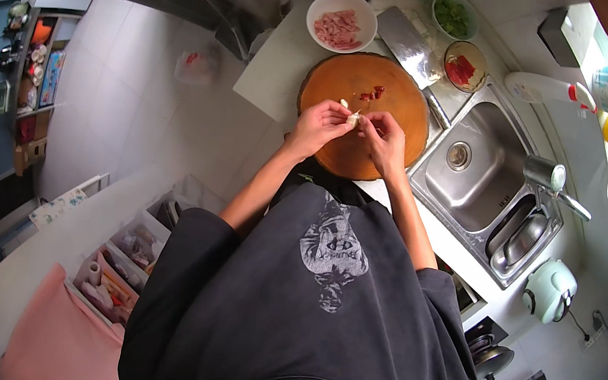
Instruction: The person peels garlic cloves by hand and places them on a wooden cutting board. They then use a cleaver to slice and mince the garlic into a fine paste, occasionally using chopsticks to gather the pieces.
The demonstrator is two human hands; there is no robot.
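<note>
Garlic (352, 120), pretty sure, a small whitish piece held just above the round wooden cutting board (409, 103). Anyone make out the grip?

Yeah, the left hand (319, 125) has it pinched between thumb and fingertips. The right hand (384, 143) is right up against it, thumb and fingers drawn close together, but honestly can't tell if they're gripping the garlic itself or a bit of skin.

Fair enough. What's that pale bit by the left fingers?

Looks like a loose clove (344, 103) on the board. Past both hands there's a little cluster of dark red pieces (372, 94) too.

And the stuff around the board?

White bowl (315, 13) of sliced raw meat (339, 28) just beyond it, then a cleaver (412, 49) lying flat beside the board. Next to that, a clear bowl (481, 60) with red pieces (459, 69), and leafy greens (453, 18) in another bowl farther back. Steel sink (485, 153) on the right, all on a pale counter (275, 75).
</note>
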